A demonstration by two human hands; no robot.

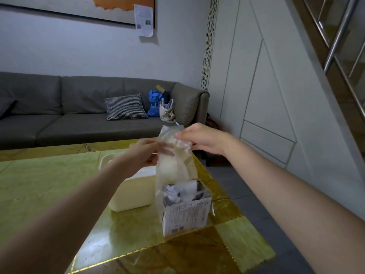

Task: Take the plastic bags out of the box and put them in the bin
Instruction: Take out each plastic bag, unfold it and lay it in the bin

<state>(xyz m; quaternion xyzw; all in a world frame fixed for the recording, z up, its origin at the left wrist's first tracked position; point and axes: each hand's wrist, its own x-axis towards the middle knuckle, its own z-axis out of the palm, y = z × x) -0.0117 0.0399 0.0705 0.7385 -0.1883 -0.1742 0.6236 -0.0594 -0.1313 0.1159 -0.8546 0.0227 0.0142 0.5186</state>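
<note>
Lifting clear plastic bag (173,165) from box (185,214).
Crinkled, translucent; right hand (203,138) and left hand (146,153) fingers pinching its top.

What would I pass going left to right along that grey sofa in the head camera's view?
Black-and-white checked cushion → blue bag → small white bag leaning in front of it → the sofa's padded grey armrest.

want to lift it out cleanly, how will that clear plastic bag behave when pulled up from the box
Probably floppy: the clear plastic bag hangs crumpled between the left hand and right hand. Likely light, since pinches at its top hold it. Its lower end seems to be in the small box, which might tip.
</note>
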